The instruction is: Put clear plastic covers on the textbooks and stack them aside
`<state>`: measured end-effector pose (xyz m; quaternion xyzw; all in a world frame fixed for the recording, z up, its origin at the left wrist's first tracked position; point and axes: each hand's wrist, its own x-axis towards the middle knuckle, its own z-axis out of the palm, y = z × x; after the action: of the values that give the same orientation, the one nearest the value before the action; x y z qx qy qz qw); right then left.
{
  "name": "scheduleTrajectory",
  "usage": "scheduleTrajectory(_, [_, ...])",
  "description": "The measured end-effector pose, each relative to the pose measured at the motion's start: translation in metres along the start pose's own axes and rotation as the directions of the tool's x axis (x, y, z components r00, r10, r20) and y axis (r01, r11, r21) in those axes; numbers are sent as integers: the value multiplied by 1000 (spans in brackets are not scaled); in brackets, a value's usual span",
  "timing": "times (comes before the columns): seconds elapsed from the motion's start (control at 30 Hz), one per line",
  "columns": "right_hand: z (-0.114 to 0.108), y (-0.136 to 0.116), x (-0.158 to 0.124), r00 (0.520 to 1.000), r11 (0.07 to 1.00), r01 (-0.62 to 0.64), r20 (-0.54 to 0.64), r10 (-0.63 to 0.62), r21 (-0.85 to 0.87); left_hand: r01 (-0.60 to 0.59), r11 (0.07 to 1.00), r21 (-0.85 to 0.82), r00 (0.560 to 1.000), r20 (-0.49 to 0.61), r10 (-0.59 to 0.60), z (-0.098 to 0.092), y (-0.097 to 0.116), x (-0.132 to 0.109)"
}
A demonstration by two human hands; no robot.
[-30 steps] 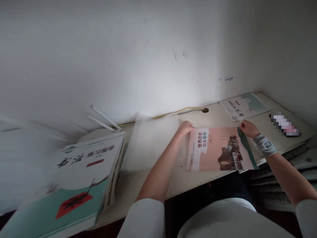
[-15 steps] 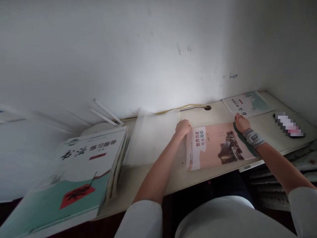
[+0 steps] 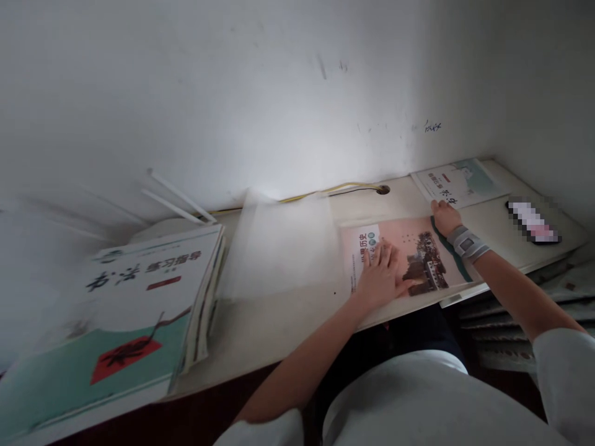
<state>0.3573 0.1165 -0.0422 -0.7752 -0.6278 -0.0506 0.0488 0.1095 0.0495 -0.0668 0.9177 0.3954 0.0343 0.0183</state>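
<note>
A pink book (image 3: 418,248) with a building picture on its cover lies flat on the white desk (image 3: 279,322). My left hand (image 3: 382,277) rests flat on the cover, fingers stretched out and spread. My right hand (image 3: 445,217) sits at the book's far right corner, by its dark green spine edge, fingers curled down onto it; what they grip is hard to make out. A grey band wraps my right wrist. A clear plastic sheet (image 3: 279,244) lies just left of the book.
A stack of white-and-green books (image 3: 125,310) with a red diamond mark fills the desk's left. Another white-green booklet (image 3: 458,181) lies at the far right by the wall. A blurred-out dark object (image 3: 532,222) is on the right edge. A yellow cable (image 3: 325,189) runs to a desk hole.
My left hand left the book's far left corner and now lies flat on the cover. The right hand slid left along the far edge. The view shifted slightly.
</note>
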Motion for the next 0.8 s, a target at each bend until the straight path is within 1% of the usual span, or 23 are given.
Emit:
scheduleTrajectory(0.03, [-6, -9, -9, 999, 999, 49, -24, -49, -8, 0, 1000, -3, 1000, -6, 0, 0, -1, 1])
scheduleTrajectory(0.07, [-10, -20, -21, 990, 992, 128, -50, -129, -14, -1, 1000, -7, 1000, -11, 1, -1, -2, 2])
scheduleTrajectory(0.1, [-14, -32, -37, 965, 969, 248, -79, -249, -13, -6, 1000, -11, 1000, -9, 6, -2, -3, 3])
scheduleTrajectory(0.13, [-15, -44, -54, 917, 919, 393, -74, -392, 9, -21, 1000, -15, 1000, 4, 21, -2, -3, 3])
scheduleTrajectory(0.17, [-14, -55, -71, 838, 836, 546, -43, -544, 47, -34, 999, -15, 999, 27, 34, -2, -3, 3])
scheduleTrajectory(0.2, [-12, -63, -87, 754, 750, 656, -21, -657, 89, -46, 999, -14, 997, 53, 47, -2, -3, 3])
scheduleTrajectory(0.23, [-8, -67, -101, 692, 686, 718, -10, -722, 120, -56, 998, -11, 996, 75, 57, -2, -3, 3])
scheduleTrajectory(0.27, [-4, -67, -111, 688, 681, 720, -12, -725, 133, -56, 998, -8, 995, 83, 56, -1, -3, 3])
scheduleTrajectory(0.3, [1, -63, -116, 705, 699, 702, 5, -709, 135, -45, 999, -5, 996, 75, 45, 0, -4, 2])
scheduleTrajectory(0.37, [8, -42, -117, 784, 781, 613, 29, -620, 117, 0, 1000, -6, 1000, 30, 0, 2, -9, 0])
scheduleTrajectory(0.4, [10, -29, -113, 815, 813, 572, 34, -578, 109, 23, 1000, -9, 1000, 15, -22, 3, -13, -2])
scheduleTrajectory(0.43, [12, -16, -109, 832, 830, 548, 32, -554, 106, 55, 998, -7, 998, 11, -55, 4, -19, -5])
scheduleTrajectory(0.53, [16, 17, -99, 851, 849, 519, 28, -524, 97, 167, 986, 15, 985, 43, -167, 5, -40, -19])
scheduleTrajectory(0.6, [18, 29, -97, 870, 869, 489, 35, -492, 76, 238, 971, 35, 968, 74, -240, 3, -51, -27])
scheduleTrajectory(0.67, [17, 33, -94, 890, 891, 451, 46, -453, 51, 270, 961, 61, 957, 98, -275, -4, -57, -29])
scheduleTrajectory(0.7, [16, 31, -92, 900, 901, 431, 52, -433, 39, 266, 961, 77, 957, 102, -273, -9, -57, -25])
scheduleTrajectory(0.77, [12, 19, -85, 905, 907, 421, 60, -422, 26, 216, 972, 95, 970, 90, -224, -18, -51, -8])
scheduleTrajectory(0.8, [10, 10, -80, 895, 897, 441, 62, -442, 34, 170, 981, 90, 981, 84, -178, -21, -46, 5])
